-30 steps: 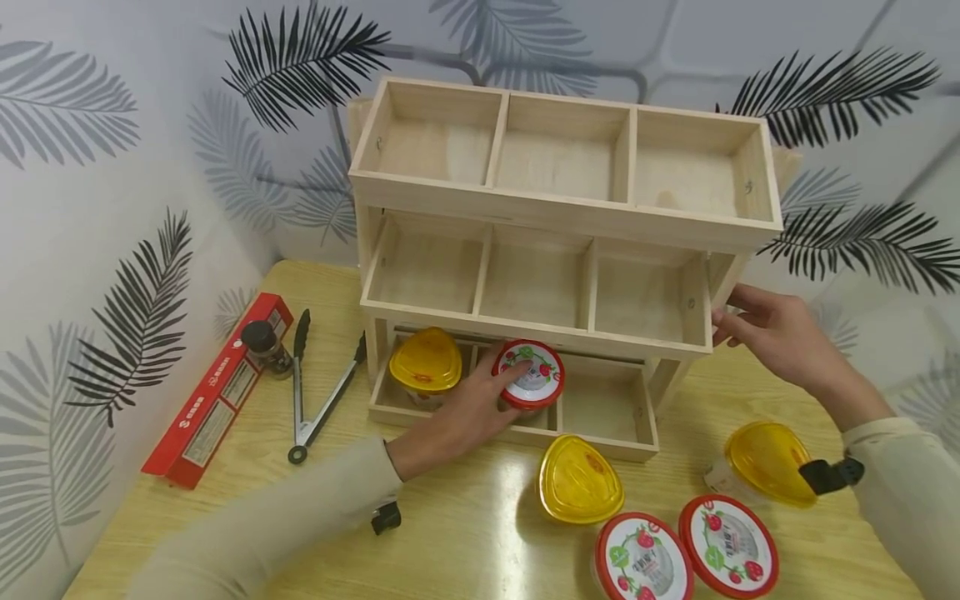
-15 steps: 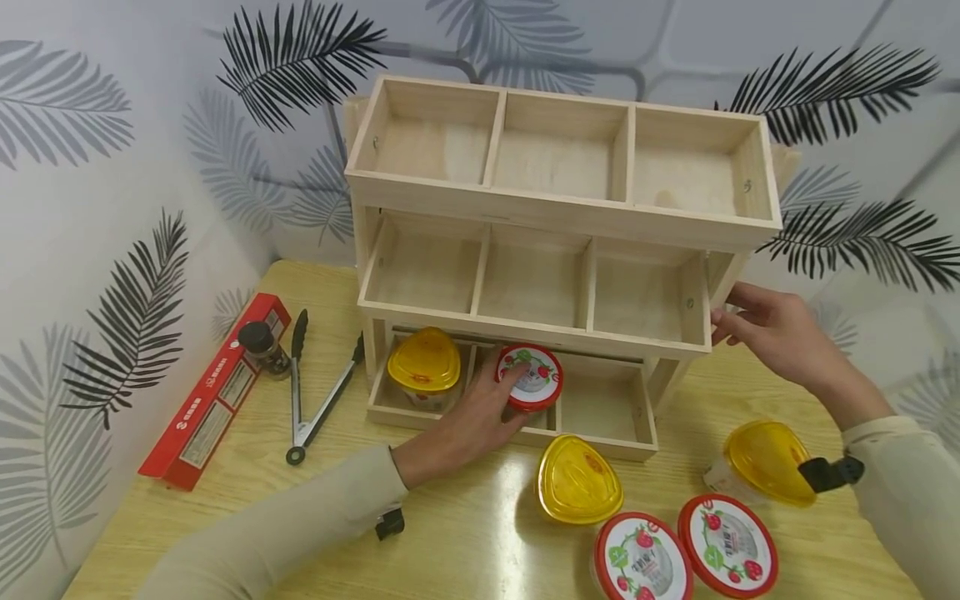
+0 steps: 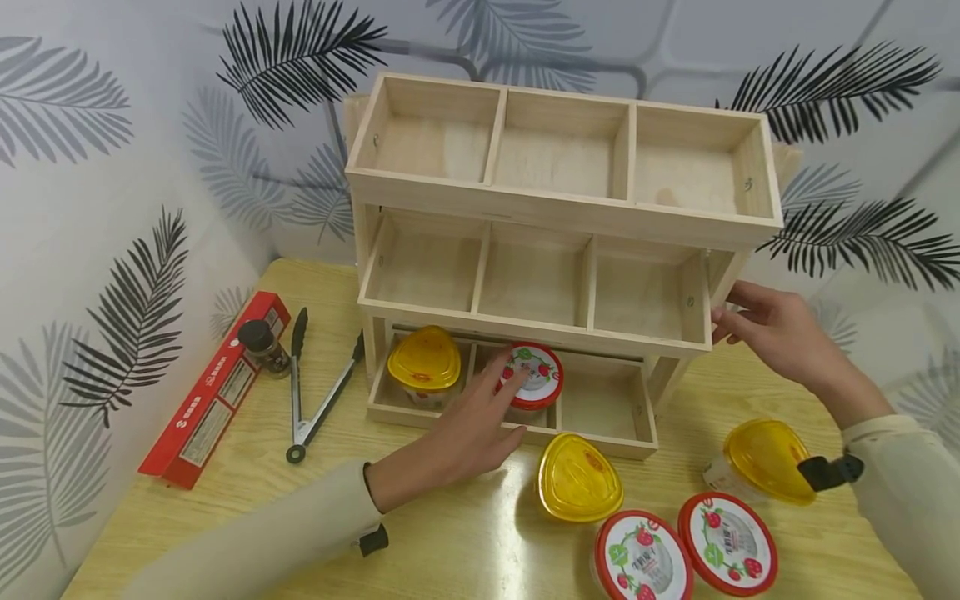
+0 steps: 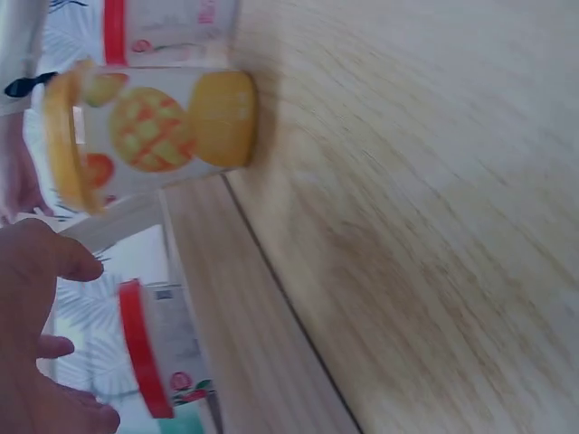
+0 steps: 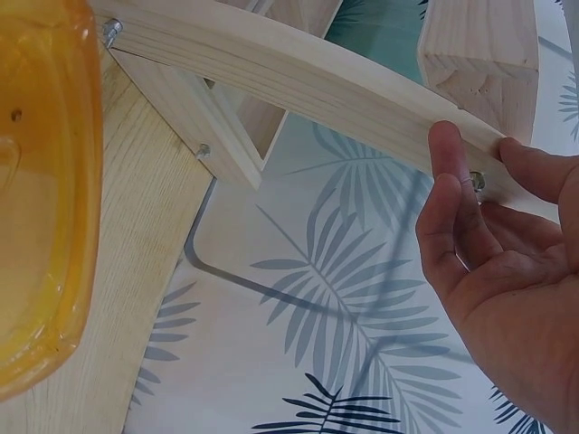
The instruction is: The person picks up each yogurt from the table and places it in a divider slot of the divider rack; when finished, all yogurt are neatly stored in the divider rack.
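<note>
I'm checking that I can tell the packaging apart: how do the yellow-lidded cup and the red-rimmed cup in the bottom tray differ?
The yellow-lidded cup has a rounded-triangular lid; the red-rimmed cup has a round one with printed strawberries. The left hand partly covers the red-rimmed cup, not the yellow-lidded cup. Both sit in the bottom tray with their lids on.

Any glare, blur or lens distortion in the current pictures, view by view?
Head: fairly sharp, a bright glare streak on the table; left wrist: soft overall, the yellow-lidded cup and left hand blurred; right wrist: the wooden rail looks bowed, probably lens distortion, and a yellow lid is cropped at the left edge.
</note>
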Action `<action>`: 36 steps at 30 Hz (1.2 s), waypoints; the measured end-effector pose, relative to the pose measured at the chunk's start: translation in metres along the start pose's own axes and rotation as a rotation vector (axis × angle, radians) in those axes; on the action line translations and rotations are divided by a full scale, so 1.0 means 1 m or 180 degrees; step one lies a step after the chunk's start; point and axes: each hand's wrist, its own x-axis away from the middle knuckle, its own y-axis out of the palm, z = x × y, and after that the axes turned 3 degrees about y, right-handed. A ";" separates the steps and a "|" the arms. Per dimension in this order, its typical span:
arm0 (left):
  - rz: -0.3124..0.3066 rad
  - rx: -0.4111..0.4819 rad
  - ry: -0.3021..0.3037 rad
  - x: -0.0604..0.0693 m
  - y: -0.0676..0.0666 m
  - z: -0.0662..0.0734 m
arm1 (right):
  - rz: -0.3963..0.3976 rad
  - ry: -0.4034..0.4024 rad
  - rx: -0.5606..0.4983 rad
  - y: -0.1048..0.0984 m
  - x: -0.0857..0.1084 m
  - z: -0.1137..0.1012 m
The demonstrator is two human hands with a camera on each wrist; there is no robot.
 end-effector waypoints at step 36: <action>-0.0103 0.0625 0.0214 0.034 -0.054 0.024 | 0.0070 0.0098 0.0020 0.001 0.001 0.002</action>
